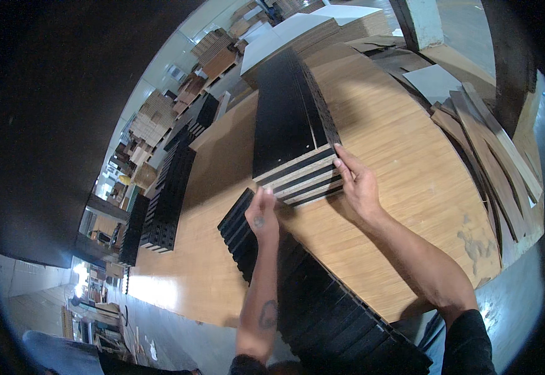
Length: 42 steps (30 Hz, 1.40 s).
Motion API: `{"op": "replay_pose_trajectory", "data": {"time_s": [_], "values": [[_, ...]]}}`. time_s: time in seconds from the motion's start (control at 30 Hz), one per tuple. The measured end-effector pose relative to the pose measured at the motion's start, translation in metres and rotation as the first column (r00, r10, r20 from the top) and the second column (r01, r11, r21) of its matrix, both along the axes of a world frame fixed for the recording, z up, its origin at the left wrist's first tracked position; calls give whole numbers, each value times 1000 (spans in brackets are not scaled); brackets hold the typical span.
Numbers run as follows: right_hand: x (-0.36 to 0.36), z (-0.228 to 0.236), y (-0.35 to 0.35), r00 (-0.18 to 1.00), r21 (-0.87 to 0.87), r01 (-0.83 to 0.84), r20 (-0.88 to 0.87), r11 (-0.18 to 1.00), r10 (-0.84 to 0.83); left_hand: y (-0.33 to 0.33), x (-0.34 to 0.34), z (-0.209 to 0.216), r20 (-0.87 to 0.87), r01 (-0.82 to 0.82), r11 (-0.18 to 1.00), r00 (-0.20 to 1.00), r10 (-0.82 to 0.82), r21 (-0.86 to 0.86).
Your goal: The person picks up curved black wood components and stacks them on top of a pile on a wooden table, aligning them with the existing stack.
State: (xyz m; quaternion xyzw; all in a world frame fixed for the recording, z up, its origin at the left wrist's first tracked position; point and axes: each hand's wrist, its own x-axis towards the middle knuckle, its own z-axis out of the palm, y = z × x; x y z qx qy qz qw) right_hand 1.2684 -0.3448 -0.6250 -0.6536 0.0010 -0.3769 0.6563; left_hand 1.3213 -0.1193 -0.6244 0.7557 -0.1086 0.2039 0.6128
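A stack of long black boards (pixel 285 115) lies on the wooden tabletop, its near end showing pale and dark layers. My left hand (pixel 262 212) is closed at the near left corner of this stack, its fingertips pressed against the layered end. Around the near right corner, my right hand (pixel 360 187) grips the boards with thumb and fingers. Part of each hand's grip is hidden behind the hand itself. Below my hands, a row of black grooved strips (pixel 328 306) runs toward me across the table's near edge.
More black strips (pixel 169 200) are stacked along the table's left side. White-topped panels (pixel 307 31) are piled at the far end. Loose wooden offcuts (pixel 491 150) lean beside the table (pixel 410 206) on the right, near a post (pixel 416 25). Pallets of boards (pixel 157 115) stand farther off.
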Motion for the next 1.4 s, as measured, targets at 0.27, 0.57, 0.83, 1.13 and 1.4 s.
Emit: {"op": "replay_pose_trajectory", "data": {"time_s": [0.27,0.57,0.83,1.13,1.4], "values": [[5,0,-2,998,101,55,13,993,-57,4,2,-2,-10,34,997,999,-35,-76],[4,2,-6,997,67,76,-9,995,-76,-7,-6,9,-91,11,975,995,-32,-222],[1,4,-7,996,36,80,-32,996,-79,-4,-5,7,-123,-6,978,992,-21,-211],[-1,6,-1,993,-27,110,38,994,-109,-10,-12,12,-152,-24,977,988,-9,-211],[-3,6,-1,996,-11,80,33,997,-80,-15,-16,14,-152,-36,986,988,11,-164]]}}
